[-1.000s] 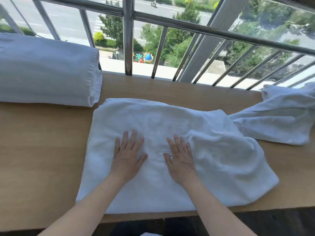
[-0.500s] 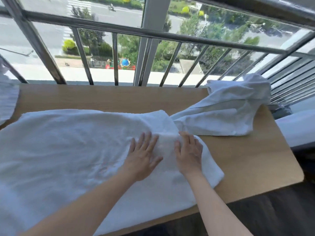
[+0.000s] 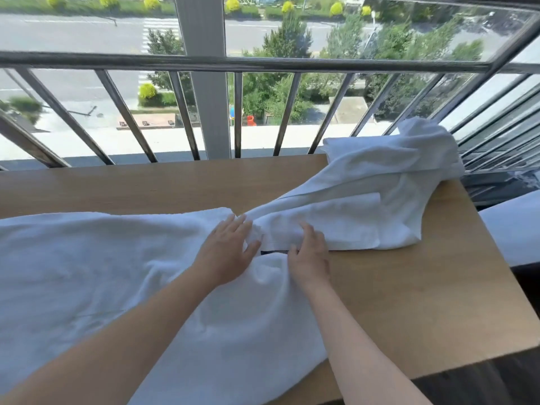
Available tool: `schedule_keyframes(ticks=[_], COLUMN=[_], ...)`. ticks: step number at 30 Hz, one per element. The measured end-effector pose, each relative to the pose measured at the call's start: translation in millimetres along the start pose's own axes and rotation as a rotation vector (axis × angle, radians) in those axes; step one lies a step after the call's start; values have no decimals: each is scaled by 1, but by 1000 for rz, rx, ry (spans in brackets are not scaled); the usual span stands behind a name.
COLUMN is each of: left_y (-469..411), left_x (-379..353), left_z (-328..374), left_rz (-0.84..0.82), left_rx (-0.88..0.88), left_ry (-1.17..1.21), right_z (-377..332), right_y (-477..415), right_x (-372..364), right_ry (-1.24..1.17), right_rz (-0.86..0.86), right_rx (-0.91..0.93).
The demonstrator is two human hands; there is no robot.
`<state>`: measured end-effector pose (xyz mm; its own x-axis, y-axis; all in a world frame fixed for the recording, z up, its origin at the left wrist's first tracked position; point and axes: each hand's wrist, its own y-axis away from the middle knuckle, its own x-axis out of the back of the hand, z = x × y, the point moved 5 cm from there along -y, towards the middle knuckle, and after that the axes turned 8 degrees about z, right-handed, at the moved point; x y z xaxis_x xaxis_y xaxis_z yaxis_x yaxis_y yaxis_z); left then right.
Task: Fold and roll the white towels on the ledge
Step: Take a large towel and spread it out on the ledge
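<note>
A large white towel (image 3: 102,273) lies spread over the wooden ledge (image 3: 423,302), reaching from the left edge of view to the middle. My left hand (image 3: 226,252) rests flat on its right end, fingers straight. My right hand (image 3: 309,252) sits just beside it, with curled fingers and thumb gripping the towel's right edge, which is lifted a little and shows a dark gap beneath. A second, crumpled white towel (image 3: 380,194) lies directly behind my hands, touching the first and running to the far right corner.
A metal railing (image 3: 263,64) with slanted bars and a window pillar (image 3: 204,83) close off the ledge's far side. The ledge ends at the right, where a white surface (image 3: 514,229) lies lower down. Bare wood shows at the front right.
Both hands have slid right along the towel from its middle to its right end. The right hand's fingers have curled onto the edge. The view turned right; the rolled towel left the frame.
</note>
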<state>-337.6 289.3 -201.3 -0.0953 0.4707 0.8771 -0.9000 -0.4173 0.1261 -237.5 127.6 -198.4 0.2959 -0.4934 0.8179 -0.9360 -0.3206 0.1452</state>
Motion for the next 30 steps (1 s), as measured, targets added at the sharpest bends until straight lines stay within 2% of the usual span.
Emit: schedule_keyframes(ticks=[5,8,11,18,22,30], left_y=[12,16,17,19,14,-2], left_x=[1,0,-2,0,-10,-29], left_z=[4,1,1,6,20,37], left_rz=[64,71,65,14,-49,-114], left_rx=[20,13,-14,-58,-100,-64], left_ry=[28,15,18,-18,-118,-221], right_z=[-21,-26,-27,8,64,181], right_y=[-26,-36,-40,-22,-19,-26], right_x=[-20,-34,-32,9,46,125], right_ry=[345,397,365,200,318,468], right_rz=[-262,-332,-208,82,142,246], right_rx=[294,331,290,58,-6,-198])
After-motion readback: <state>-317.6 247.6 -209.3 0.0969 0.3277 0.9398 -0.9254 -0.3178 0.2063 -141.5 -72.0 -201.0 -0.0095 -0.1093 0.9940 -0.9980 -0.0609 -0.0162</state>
